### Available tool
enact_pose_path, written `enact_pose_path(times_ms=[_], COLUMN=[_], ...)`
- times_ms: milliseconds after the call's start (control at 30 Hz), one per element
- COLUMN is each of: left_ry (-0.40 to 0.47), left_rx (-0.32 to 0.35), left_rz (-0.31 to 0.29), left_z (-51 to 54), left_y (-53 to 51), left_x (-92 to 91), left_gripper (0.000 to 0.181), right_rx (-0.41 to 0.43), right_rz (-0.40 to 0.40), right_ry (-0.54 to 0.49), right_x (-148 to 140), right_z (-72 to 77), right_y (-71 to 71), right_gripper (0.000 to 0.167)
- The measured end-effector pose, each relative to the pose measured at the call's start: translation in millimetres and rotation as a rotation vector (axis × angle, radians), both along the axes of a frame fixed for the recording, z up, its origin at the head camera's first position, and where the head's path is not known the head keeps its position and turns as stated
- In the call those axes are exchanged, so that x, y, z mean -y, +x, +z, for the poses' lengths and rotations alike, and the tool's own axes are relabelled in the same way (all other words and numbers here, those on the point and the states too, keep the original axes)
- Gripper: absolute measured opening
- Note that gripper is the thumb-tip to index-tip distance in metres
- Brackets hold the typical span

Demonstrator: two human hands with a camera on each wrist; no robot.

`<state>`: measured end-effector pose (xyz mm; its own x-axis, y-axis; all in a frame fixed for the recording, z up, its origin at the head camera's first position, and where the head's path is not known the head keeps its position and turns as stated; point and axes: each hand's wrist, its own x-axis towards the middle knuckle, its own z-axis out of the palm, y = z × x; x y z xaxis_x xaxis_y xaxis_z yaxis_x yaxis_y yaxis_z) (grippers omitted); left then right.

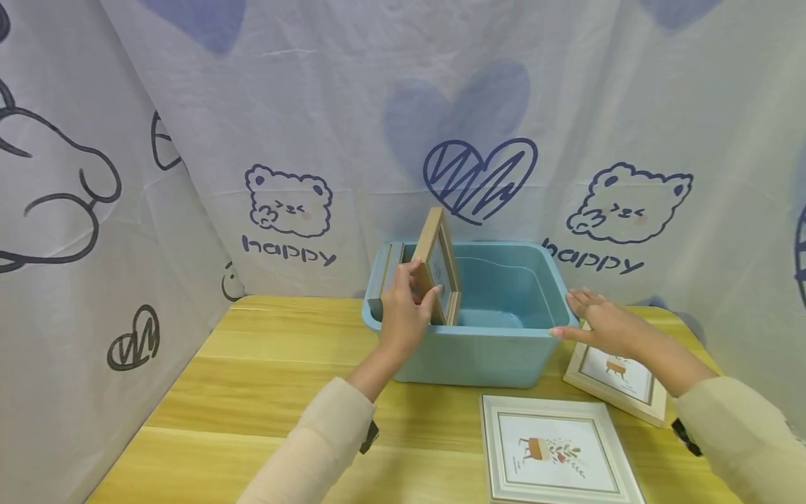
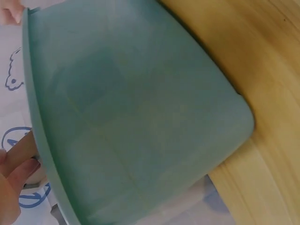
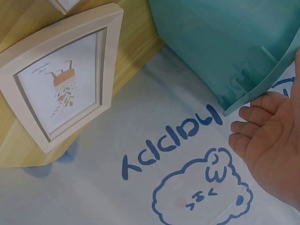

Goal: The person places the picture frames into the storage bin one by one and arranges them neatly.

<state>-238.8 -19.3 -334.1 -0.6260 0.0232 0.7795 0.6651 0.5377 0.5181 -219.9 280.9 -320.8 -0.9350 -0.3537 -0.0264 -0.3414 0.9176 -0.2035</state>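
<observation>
A light blue plastic bin (image 1: 469,360) stands on the wooden table. My left hand (image 1: 403,315) pinches the near edge of a wooden picture frame (image 1: 431,259), which stands tilted inside the bin's left half. In the left wrist view, the fingers (image 2: 18,176) and thumb hold that picture frame above the rim. Left of it, more frames (image 1: 389,269) stand on edge against the bin's left wall. My right hand (image 1: 604,325) touches the bin's right rim, its fingers fairly straight. From the right wrist view, the palm (image 3: 276,145) shows beside the bin's outer wall.
A cream picture frame (image 1: 557,451) with a flower-pot print lies face up before the bin. Another white-edged frame (image 1: 658,406) lies right of the bin, partly under my right forearm. A patterned curtain (image 1: 352,140) hangs behind the table and along its sides.
</observation>
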Motion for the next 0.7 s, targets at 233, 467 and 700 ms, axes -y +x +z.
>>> enact_pose_path(times_ms=[233, 467, 700], left_ry=[-0.063, -0.156, -0.188], left_rx=[0.004, 0.012, 0.072], left_rz=[0.033, 0.085, 0.126], left_z=[-8.2, -15.5, -17.1], left_y=[-1.6, -2.3, -3.2], left_x=[2.1, 4.2, 3.6], left_gripper=[0.042, 0.041, 0.036], right_rx=[-0.003, -0.001, -0.003], right_rz=[-0.002, -0.007, -0.003], right_ry=[-0.008, -0.015, -0.028], right_x=[0, 0, 0], right_z=[-0.4, -0.6, 0.5], right_y=[0.4, 0.8, 0.5], right_gripper=[0.089, 0.089, 0.088])
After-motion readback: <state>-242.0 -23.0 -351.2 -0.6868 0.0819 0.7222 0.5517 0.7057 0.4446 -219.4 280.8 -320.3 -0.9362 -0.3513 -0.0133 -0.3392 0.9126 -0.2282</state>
